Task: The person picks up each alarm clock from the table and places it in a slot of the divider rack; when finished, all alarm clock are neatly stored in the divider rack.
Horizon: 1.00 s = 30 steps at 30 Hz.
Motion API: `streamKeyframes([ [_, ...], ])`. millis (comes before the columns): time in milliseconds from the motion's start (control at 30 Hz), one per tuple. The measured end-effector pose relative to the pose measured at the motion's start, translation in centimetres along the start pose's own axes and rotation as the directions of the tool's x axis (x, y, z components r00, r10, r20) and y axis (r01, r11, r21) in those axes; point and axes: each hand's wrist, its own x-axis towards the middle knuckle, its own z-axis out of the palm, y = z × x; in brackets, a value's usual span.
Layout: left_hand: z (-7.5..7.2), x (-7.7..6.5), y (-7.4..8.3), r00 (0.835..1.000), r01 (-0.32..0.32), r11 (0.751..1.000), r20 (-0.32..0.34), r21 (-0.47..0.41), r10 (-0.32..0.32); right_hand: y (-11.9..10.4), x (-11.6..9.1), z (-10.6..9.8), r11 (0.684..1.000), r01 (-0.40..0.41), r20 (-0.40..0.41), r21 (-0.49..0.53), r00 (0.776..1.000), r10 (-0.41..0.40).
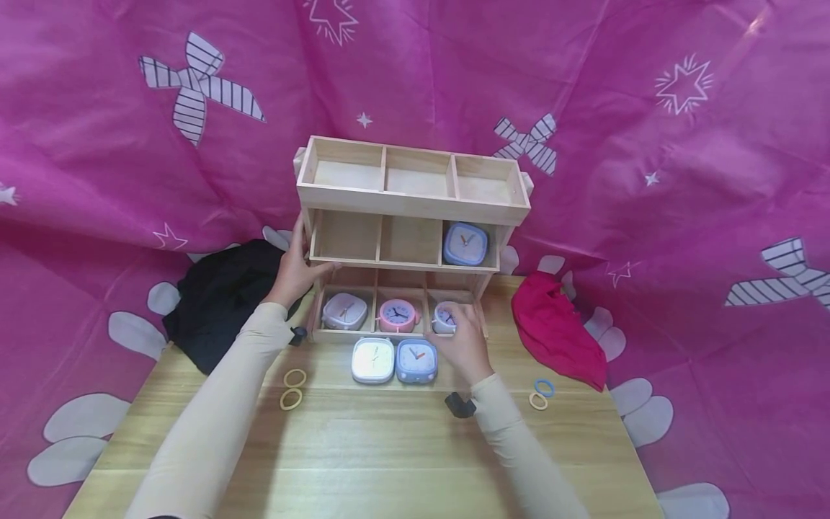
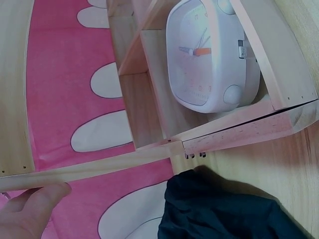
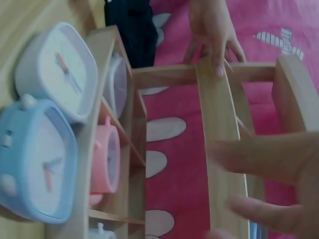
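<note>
A three-tier wooden rack (image 1: 412, 202) with divided compartments stands on the table. My left hand (image 1: 293, 272) grips the left end of its middle tier, thumb along the front edge. My right hand (image 1: 465, 347) is at the lower right compartment, partly covering a white round alarm clock (image 1: 444, 318). In the right wrist view its blurred fingers (image 3: 264, 206) are spread, holding nothing. A pale square clock (image 1: 345, 311) and a pink round clock (image 1: 397, 316) occupy the other lower compartments. A blue clock (image 1: 465, 244) sits in the middle tier's right compartment.
Before the rack, a white clock (image 1: 372, 360) and a blue clock (image 1: 416, 360) lie side by side. Black cloth (image 1: 223, 303) is at left, red cloth (image 1: 558, 328) at right. Yellow rings (image 1: 291, 398) and a blue ring (image 1: 544, 388) lie on the table. A pink curtain hangs behind.
</note>
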Motion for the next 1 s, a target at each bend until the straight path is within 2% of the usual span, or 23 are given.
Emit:
streamKeyframes([
  [67,0.0,0.0,0.0,1.000,0.001,1.000,-0.002,-0.001,-0.001,0.0,-1.0,0.2,0.998,-0.042,0.110,-0.052,0.993,0.047],
  [167,-0.1,0.0,-0.1,1.000,0.002,1.000,-0.003,0.003,-0.002,0.4,-2.0,0.9,0.989,-0.066,0.238,-0.131,0.967,0.096],
  [267,0.0,0.0,-0.1,1.000,0.005,1.000,-0.003,0.007,-0.005,1.3,-2.8,1.8,0.987,-0.056,0.323,-0.153,0.941,0.103],
  [333,0.0,0.0,0.0,1.000,0.008,1.000,0.000,0.005,-0.008,2.1,-3.3,2.6,0.989,-0.043,0.350,-0.142,0.932,0.091],
  [433,0.1,0.0,0.1,1.000,0.013,1.000,0.003,0.000,-0.013,3.3,-4.0,3.8,0.996,-0.037,0.342,-0.086,0.938,0.065],
  [667,0.1,0.0,0.0,1.000,0.009,1.000,0.000,0.004,-0.009,6.3,-4.3,6.5,1.000,-0.021,0.254,-0.004,0.967,0.021],
  [1000,0.0,0.1,-0.1,1.000,0.014,1.000,-0.005,0.013,-0.014,7.8,-4.4,8.3,0.992,-0.021,0.209,0.123,0.978,-0.006],
])
